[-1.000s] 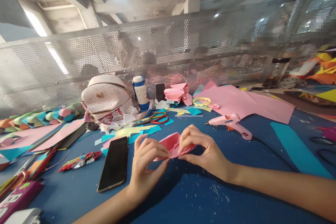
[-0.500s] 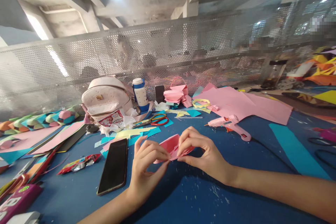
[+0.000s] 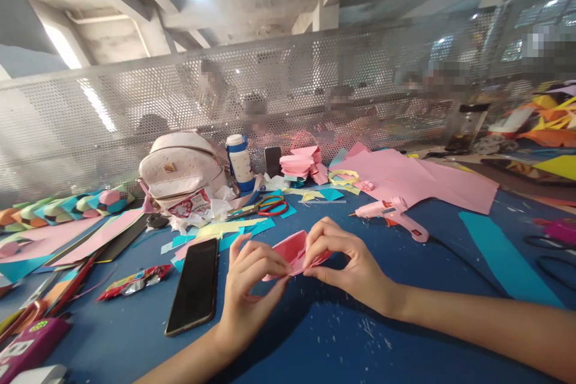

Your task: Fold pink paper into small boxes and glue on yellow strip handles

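Observation:
A folded piece of pink paper (image 3: 288, 247) is held just above the blue table, between my two hands. My left hand (image 3: 254, 279) pinches its near left edge with thumb and fingers. On the other side, my right hand (image 3: 342, 258) pinches the near right part of the same paper. The fingertips nearly meet at the near edge, and they cover part of the fold. A black phone (image 3: 193, 287) lies left of my left hand. Beyond my right hand rests a pink glue gun (image 3: 396, 215), its nozzle pointing left and its cord trailing right.
Scissors (image 3: 265, 207), paper scraps and pink sheets (image 3: 418, 177) lie farther back. A pale backpack (image 3: 184, 165) and a bottle (image 3: 240, 162) stand before a perforated metal screen (image 3: 288, 84). A red wrapper (image 3: 135, 282) and a purple power strip (image 3: 29, 348) are at left. People sit behind the screen.

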### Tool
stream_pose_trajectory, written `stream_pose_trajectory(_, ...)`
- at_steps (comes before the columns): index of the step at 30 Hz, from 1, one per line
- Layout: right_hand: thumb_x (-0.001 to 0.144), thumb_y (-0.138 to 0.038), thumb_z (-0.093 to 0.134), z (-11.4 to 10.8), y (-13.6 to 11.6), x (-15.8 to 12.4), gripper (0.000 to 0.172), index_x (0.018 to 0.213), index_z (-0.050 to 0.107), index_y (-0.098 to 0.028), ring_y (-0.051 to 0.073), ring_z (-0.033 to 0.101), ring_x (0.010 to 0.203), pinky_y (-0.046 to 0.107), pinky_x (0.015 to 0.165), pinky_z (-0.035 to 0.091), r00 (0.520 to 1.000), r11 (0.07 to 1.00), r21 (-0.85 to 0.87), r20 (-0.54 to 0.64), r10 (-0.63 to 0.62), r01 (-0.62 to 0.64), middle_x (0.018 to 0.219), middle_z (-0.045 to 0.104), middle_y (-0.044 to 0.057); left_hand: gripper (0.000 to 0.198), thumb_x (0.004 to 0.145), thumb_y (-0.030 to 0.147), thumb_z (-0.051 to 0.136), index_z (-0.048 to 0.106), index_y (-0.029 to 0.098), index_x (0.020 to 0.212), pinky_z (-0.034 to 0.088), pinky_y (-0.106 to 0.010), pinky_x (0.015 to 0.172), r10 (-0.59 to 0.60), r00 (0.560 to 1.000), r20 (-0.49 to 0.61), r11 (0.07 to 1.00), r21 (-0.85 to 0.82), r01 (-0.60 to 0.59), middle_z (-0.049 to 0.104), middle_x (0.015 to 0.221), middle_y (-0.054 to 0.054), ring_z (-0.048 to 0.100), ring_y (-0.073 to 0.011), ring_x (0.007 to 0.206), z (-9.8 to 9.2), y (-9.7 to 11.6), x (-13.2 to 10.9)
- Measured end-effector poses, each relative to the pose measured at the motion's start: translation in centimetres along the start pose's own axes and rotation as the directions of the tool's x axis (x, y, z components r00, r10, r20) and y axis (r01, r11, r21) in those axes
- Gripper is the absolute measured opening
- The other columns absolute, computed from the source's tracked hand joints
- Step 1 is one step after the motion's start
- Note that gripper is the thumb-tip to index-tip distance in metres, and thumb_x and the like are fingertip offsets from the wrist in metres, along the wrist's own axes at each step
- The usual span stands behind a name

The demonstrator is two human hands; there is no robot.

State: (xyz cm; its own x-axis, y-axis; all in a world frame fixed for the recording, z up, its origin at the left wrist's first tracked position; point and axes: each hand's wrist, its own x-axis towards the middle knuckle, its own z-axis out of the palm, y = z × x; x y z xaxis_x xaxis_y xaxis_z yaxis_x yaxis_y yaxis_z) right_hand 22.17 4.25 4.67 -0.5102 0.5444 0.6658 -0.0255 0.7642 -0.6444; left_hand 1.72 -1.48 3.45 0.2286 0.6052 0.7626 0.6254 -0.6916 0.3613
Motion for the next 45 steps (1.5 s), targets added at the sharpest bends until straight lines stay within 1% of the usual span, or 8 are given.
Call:
stream_pose_trajectory(7,0.08,-0.018,0.076,-0.11,0.32,0.01,0.008,0.084,0.069,-0.021,0.018,0.054,0.087,0.034,0.082,0.042,1.0,1.0,-0.024,-0.003,-0.019,0.018,0.084,0.06,0.001,0.017,0.084,0.009,0.066,0.06,0.023,0.079,0.027,-0.047,0.103,0.002,1.0,-0.015,1.0,-0.012,-0.003,0.069,0.079,0.005,0.062,-0.0156,0.08,0.04,0.06,0.01)
stream_pose_trajectory(14,0.082,-0.018,0.073,-0.25,0.14,0.25,0.007,0.081,0.068,-0.02,0.017,0.054,0.085,0.032,0.078,0.043,1.0,1.0,-0.015,0.008,-0.025,0.026,0.083,0.059,0.001,0.017,0.085,0.008,0.065,0.059,0.023,0.078,0.027,-0.047,0.102,-0.008,1.0,-0.015,0.999,-0.034,0.007,0.069,0.079,0.005,0.062,-0.0151,0.079,-0.03,0.19,0.14)
stream_pose_trajectory(19,0.082,-0.017,0.074,-0.33,0.23,0.15,0.007,0.082,0.067,-0.02,0.017,0.054,0.085,0.032,0.078,0.043,0.999,0.999,-0.028,0.013,-0.036,0.037,0.083,0.059,0.001,0.017,0.084,0.008,0.065,0.059,0.023,0.078,0.027,-0.047,0.102,-0.001,1.0,-0.02,0.999,-0.032,0.0,0.069,0.079,0.005,0.062,-0.0152,0.079,-0.02,0.07,0.1)
stream_pose_trajectory(23,0.081,-0.017,0.075,-0.55,0.52,0.06,0.01,0.086,0.067,-0.021,0.018,0.054,0.088,0.034,0.082,0.042,0.998,0.996,-0.062,0.017,-0.06,0.061,0.086,0.06,0.001,0.017,0.084,0.008,0.065,0.059,0.023,0.078,0.027,-0.046,0.103,-0.004,1.0,-0.027,1.0,-0.028,0.004,0.069,0.079,0.005,0.062,-0.0152,0.079,0.05,-0.09,0.0)
stream_pose_trajectory(33,0.086,-0.014,0.068,-0.96,0.71,0.19,0.008,0.089,0.065,-0.021,0.018,0.055,0.086,0.037,0.084,0.041,0.99,0.988,-0.083,-0.027,-0.135,0.133,0.084,0.06,0.001,0.018,0.085,0.008,0.065,0.06,0.024,0.079,0.028,-0.046,0.103,-0.01,0.999,-0.037,1.0,-0.023,0.009,0.069,0.079,0.005,0.062,-0.0152,0.079,0.01,-0.17,-0.04)
stream_pose_trajectory(38,0.086,-0.014,0.067,-0.96,0.65,0.17,0.008,0.088,0.065,-0.021,0.018,0.054,0.085,0.036,0.083,0.041,0.989,0.987,-0.082,-0.05,-0.141,0.137,0.083,0.059,0.001,0.018,0.085,0.008,0.064,0.06,0.024,0.079,0.028,-0.045,0.103,-0.012,0.999,-0.035,1.0,-0.02,0.011,0.069,0.079,0.005,0.062,-0.0151,0.08,0.07,-0.13,0.03)
stream_pose_trajectory(45,0.089,-0.015,0.064,-0.95,0.28,0.23,0.007,0.085,0.063,-0.02,0.017,0.053,0.084,0.035,0.082,0.041,0.99,0.989,-0.082,-0.049,-0.13,0.126,0.082,0.059,0.001,0.018,0.085,0.008,0.064,0.06,0.024,0.08,0.028,-0.046,0.102,-0.003,1.0,-0.025,1.0,-0.018,0.003,0.069,0.08,0.005,0.062,-0.0154,0.08,0.03,-0.19,0.04)
